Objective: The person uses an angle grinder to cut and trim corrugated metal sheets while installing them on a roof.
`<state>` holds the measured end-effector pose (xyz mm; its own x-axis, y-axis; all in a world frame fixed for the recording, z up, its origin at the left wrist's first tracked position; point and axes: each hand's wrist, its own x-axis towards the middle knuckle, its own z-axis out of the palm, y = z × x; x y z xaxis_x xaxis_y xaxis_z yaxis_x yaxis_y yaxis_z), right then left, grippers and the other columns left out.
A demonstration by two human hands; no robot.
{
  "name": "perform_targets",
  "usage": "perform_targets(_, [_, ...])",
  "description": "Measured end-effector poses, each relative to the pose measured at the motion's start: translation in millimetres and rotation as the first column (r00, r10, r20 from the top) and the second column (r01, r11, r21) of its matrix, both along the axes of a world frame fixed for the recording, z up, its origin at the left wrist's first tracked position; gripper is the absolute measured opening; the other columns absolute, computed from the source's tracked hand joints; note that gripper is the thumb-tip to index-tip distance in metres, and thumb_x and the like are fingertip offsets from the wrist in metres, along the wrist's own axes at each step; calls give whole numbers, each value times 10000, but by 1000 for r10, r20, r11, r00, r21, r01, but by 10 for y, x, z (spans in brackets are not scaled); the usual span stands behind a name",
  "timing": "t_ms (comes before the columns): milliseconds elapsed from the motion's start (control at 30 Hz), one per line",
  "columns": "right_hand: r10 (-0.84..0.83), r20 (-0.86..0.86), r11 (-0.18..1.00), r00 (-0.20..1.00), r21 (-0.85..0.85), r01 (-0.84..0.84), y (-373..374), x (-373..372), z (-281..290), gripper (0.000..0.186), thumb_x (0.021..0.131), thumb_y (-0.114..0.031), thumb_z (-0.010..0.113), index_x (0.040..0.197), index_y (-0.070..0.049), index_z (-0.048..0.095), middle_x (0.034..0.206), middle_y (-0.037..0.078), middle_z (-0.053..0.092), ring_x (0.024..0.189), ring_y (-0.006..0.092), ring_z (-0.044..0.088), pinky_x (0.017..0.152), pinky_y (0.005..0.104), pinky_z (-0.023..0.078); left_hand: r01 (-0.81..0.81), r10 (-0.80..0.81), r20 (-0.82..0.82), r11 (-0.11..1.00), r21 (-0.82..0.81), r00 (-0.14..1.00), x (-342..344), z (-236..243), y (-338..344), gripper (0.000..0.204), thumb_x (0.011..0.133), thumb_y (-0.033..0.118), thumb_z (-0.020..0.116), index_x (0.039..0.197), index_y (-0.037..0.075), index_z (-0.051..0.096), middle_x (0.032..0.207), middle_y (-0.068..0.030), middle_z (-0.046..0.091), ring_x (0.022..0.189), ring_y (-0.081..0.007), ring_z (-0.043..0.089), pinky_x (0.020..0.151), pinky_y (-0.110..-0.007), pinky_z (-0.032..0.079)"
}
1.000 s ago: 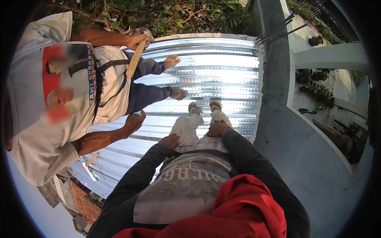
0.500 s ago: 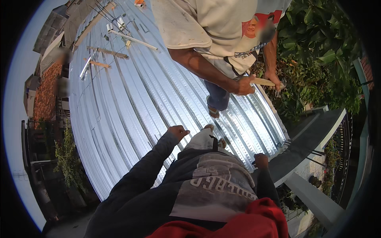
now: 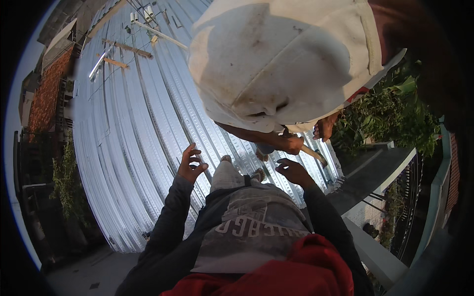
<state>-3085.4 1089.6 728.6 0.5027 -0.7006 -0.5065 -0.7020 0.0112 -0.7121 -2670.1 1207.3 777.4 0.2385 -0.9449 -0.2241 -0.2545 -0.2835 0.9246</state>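
My left hand (image 3: 191, 163) is raised above the ribbed silver metal roofing (image 3: 148, 167), its fingers apart and nothing in them. My right hand (image 3: 295, 173) is also lifted, fingers loosely bent and apart, holding nothing; it is close to a co-worker's hand (image 3: 294, 145). That hand grips a wooden handle (image 3: 312, 155), which slants down toward the roof's right edge. Whatever is at the handle's lower end is hard to make out. The co-worker's other hand (image 3: 326, 127) is just above the handle. Pale stained cloth (image 3: 276, 59) on the bent-over co-worker hides much of the far roof.
Wooden strips (image 3: 127, 48) and white pipes (image 3: 160, 34) lie on the far left of the roof. Past its right edge are a dark ledge (image 3: 373, 175), a pale beam (image 3: 377, 256) and leafy plants (image 3: 375, 118). A lower floor (image 3: 98, 271) shows at bottom left.
The co-worker has bent forward and come nearer, and the wooden handle now tilts downward. My left hand has moved left and opened; my right hand has risen toward the middle.
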Motion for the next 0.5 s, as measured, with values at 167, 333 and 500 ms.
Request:
perform_targets(167, [40,-89,999,995,24,-38,429,-95,-530,478,960,-460,584,1272,-102,641,1216,167,684,1098,358,662,966,465,503,137,-59,161,834,-534,985,23,674,-979,1064,658,427,915,1496,101,346,1370,-111,546,1246,-269,527,1016,-436,448])
perform_targets(333, [-531,-302,833,792,-17,553,1941,-1093,-1449,490,913,-467,646,1220,-86,680,1200,164,693,1127,343,649,988,410,502,573,-269,605,720,-390,750,-374,750,-1155,827,743,448,850,1399,95,490,1328,-106,602,1224,-271,567,1035,-432,453])
perform_targets(500, [-706,-645,438,292,-74,896,4249,-1284,-1474,424,930,-419,609,1129,-62,720,1196,208,681,1159,384,622,989,452,490,890,-477,779,397,-223,408,-977,732,-1285,625,828,468,784,1302,89,634,1287,-101,659,1202,-273,607,1053,-428,458])
